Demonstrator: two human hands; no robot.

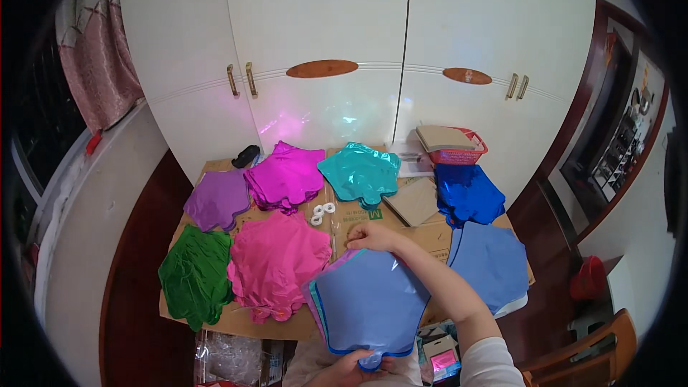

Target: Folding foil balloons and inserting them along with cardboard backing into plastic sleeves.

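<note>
A stack of flat star-shaped foil balloons [373, 299] hangs in front of me, grey-blue on top, with blue, teal and purple edges showing underneath. My left hand [350, 368] grips the stack by its tail at the bottom. At the upper corner, my right hand [371, 237] pinches the edge with its fingers closed. Around the table lie piles of similar balloons: green [196, 276], pink [279, 261], purple [217, 199], magenta [285, 175], teal [360, 172], dark blue [469, 193] and grey-blue [489, 265].
Cardboard [430, 238] covers the table. Small white rolls [318, 219] and a brown pad [412, 202] sit mid-table. A red basket [459, 155] and a black object [247, 155] stand at the back, before a white cabinet [322, 14]. A wooden chair [598, 347] is at right.
</note>
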